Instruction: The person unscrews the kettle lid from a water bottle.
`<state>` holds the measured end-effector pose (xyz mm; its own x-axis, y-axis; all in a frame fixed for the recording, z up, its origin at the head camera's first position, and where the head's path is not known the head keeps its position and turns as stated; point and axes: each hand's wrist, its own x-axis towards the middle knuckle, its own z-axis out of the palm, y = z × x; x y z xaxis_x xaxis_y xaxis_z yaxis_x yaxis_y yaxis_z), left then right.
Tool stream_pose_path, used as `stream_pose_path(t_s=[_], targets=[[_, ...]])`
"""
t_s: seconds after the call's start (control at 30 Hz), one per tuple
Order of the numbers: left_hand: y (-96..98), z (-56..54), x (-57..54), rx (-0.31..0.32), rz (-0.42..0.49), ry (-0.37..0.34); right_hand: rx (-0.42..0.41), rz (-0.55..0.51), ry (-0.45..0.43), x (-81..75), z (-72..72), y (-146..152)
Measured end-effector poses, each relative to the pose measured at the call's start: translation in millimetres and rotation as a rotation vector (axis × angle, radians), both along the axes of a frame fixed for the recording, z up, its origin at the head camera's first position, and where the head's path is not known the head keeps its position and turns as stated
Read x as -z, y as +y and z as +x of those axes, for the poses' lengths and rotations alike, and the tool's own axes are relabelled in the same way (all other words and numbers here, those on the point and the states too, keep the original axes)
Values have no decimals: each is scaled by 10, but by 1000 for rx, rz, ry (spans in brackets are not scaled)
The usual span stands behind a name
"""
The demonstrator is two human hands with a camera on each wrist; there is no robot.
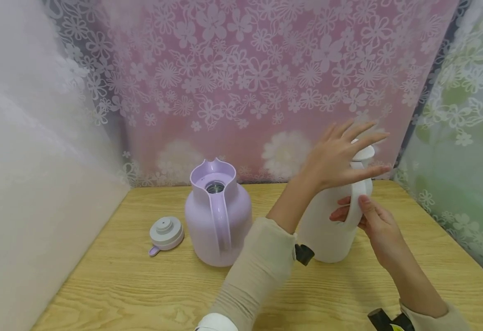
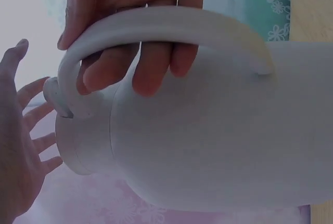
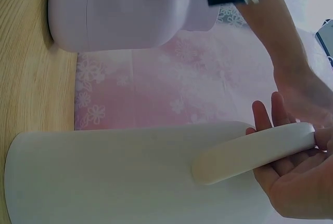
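A white thermos jug stands upright on the table at the right. My right hand holds its curved handle, the fingers passing through the loop and the thumb on the outside, as the left wrist view also shows. Above the jug, my left hand is spread beside the white lid, fingers straight. Seen from the left wrist, these fingers are close to the lid's end; whether they touch it I cannot tell. Part of the jug's neck is hidden behind the left hand.
A lilac thermos jug with an uncovered mouth stands left of the white one, its handle facing me. Left of that, a grey-white stopper with a lilac tab lies on the wooden table. Flower-patterned sheeting hangs behind.
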<state>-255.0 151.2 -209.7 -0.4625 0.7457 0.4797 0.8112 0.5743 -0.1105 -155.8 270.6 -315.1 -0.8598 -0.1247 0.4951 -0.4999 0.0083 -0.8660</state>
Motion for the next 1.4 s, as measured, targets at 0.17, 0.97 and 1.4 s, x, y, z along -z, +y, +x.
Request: stream_pose_path(t_s=[0.17,0.97,1.4], targets=[[159,-134,-106,30,-139,-21,5,-2,-5,15,1,-2],[146,-323,-26,92,-181,-276,9,41,0,14,12,20],[155,-309,52,106,-41,-167,62,70,-8,14,25,5]])
